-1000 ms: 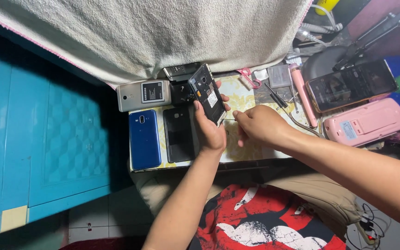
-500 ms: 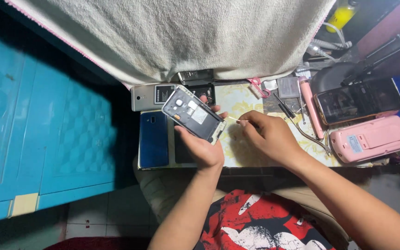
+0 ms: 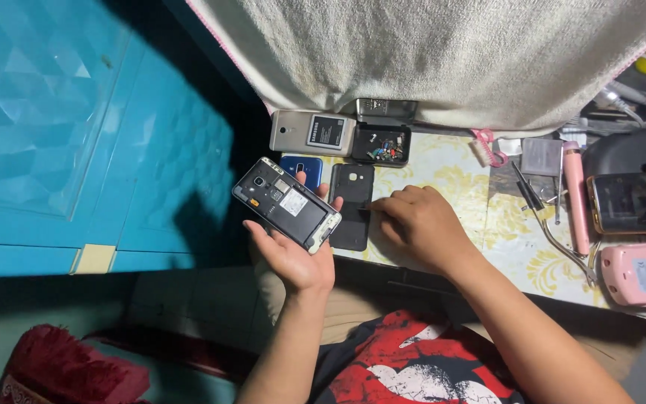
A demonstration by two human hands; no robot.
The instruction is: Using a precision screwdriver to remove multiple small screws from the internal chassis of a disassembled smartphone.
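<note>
My left hand (image 3: 293, 251) holds a black phone (image 3: 287, 203) with its back cover off, inner side up, tilted over the table's left edge. My right hand (image 3: 420, 224) rests on the patterned tabletop (image 3: 450, 172), fingers pinched on a thin tool whose tip touches a black back cover (image 3: 353, 206) lying flat. Behind the held phone a blue phone (image 3: 300, 166) peeks out. Further back lie a silver phone with a battery on it (image 3: 312, 133) and a small open black box of tiny parts (image 3: 381, 144).
A beige cloth (image 3: 443, 52) hangs over the table's back. To the right lie screwdrivers and tweezers (image 3: 536, 198), a pink stick-shaped tool (image 3: 576, 198), a dark phone (image 3: 637, 202) and a pink device (image 3: 641, 273). A blue panelled door (image 3: 61, 135) stands at the left.
My left hand has swung the opened phone leftward and lower, off the table's edge. My right hand moved left, down to the black back cover.
</note>
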